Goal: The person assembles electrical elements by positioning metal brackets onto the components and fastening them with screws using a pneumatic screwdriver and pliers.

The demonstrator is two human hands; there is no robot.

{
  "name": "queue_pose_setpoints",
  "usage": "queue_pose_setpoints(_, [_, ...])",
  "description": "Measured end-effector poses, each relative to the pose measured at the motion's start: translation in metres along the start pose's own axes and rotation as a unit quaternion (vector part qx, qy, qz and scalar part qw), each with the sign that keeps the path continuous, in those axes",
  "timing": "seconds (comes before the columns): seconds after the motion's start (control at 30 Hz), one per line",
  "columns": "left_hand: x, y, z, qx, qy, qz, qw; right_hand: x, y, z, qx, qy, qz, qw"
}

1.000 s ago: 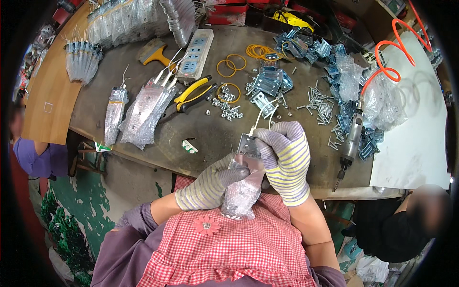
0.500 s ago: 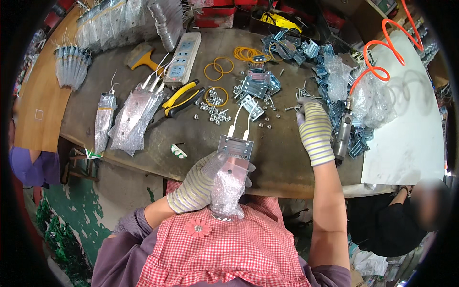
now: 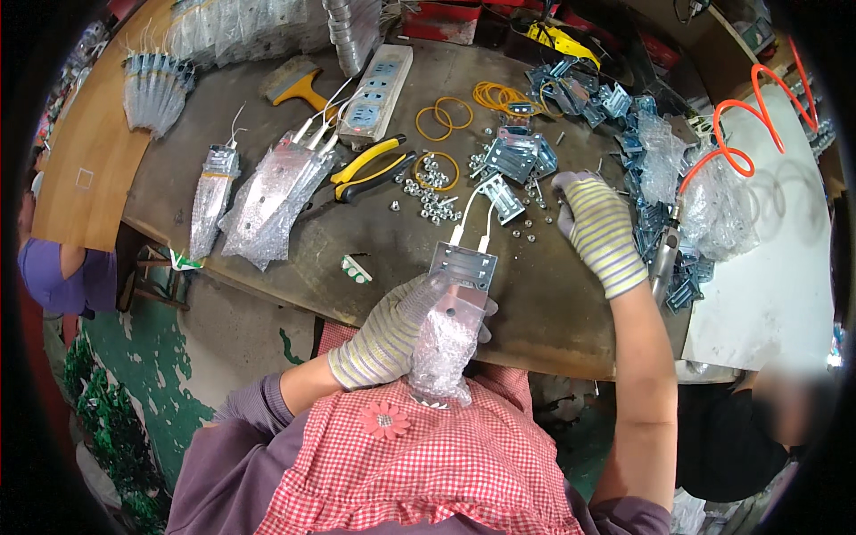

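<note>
My left hand is closed around a flat metal piece in bubble wrap, held upright in front of the apron. A slotted metal bracket lies across its upper end, where two white leads come out. They curve up to a small loose bracket on the table. My right hand, in a striped glove like the left, has its fingers curled together over the table, right of the small nuts and stacked brackets. Whatever its fingertips hold is hidden.
Yellow-handled pliers, a power strip, a scraper and finished-looking wrapped pieces lie leftward. Rightward are an air screwdriver on a coiled orange hose and a bracket heap. Another person sits at right.
My right hand has drawn a little left, away from the loose screws, with its fingers curled. My left hand keeps its hold on the wrapped piece. The whole view has shifted slightly.
</note>
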State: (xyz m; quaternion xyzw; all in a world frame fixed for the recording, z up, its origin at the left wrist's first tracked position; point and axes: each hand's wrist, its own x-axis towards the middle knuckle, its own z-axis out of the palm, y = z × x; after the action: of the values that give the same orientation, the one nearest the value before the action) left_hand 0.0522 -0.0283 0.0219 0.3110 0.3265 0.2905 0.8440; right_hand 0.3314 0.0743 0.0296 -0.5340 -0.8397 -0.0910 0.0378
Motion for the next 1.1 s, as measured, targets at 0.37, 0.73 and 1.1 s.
queue_pose_setpoints(0.37, [0.006,-0.005,0.0,0.12,0.025,0.065,0.99,-0.059,-0.121,-0.021,0.708,0.168,0.206,0.655])
queue_pose_setpoints(0.73, [0.006,-0.007,0.001,-0.005,0.039,0.014,0.999,-0.064,-0.124,-0.033,0.604,0.237,0.238,0.723])
queue_pose_setpoints(1.1, [0.01,0.0,0.019,-0.04,0.07,0.062,0.995,-0.046,-0.122,-0.053,0.501,0.222,0.127,0.827])
